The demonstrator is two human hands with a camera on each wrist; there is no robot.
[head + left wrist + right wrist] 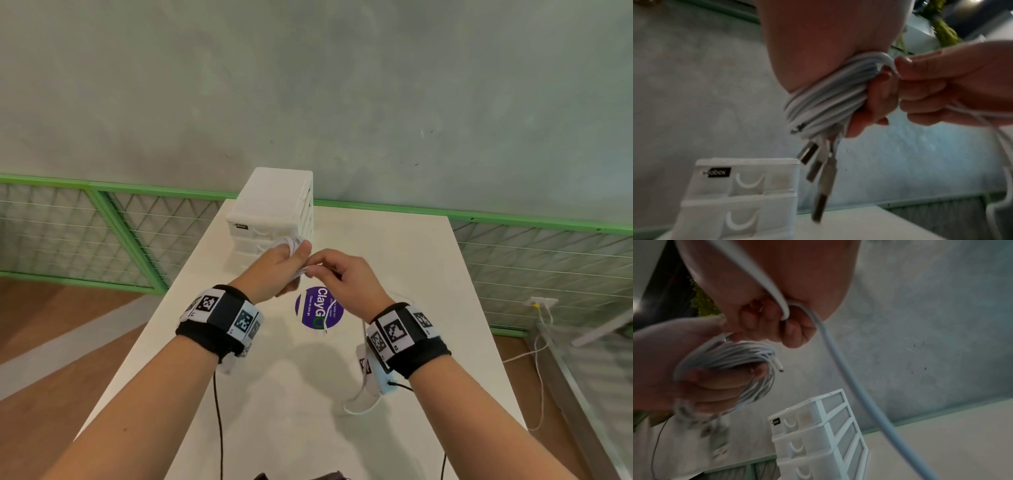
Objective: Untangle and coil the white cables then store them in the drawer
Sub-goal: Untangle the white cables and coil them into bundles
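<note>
My left hand (286, 265) grips a coil of white cables (830, 97) wound around its fingers, above the table in front of the drawer unit. Several USB plugs (819, 172) dangle from the coil. In the right wrist view the same coil (731, 356) shows in the left hand (684, 369). My right hand (337, 274) pinches the cable (838, 369) right beside the coil; its loose length trails down past the wrist to the table (363, 397). The white drawer unit (274, 209) stands at the table's far edge with its drawers closed.
A purple round sticker (318, 308) lies on the white table (428, 308) under the hands. A green-framed wire fence (102, 233) runs behind the table. At the right, on the floor, are a wall socket and thin cables (541, 342).
</note>
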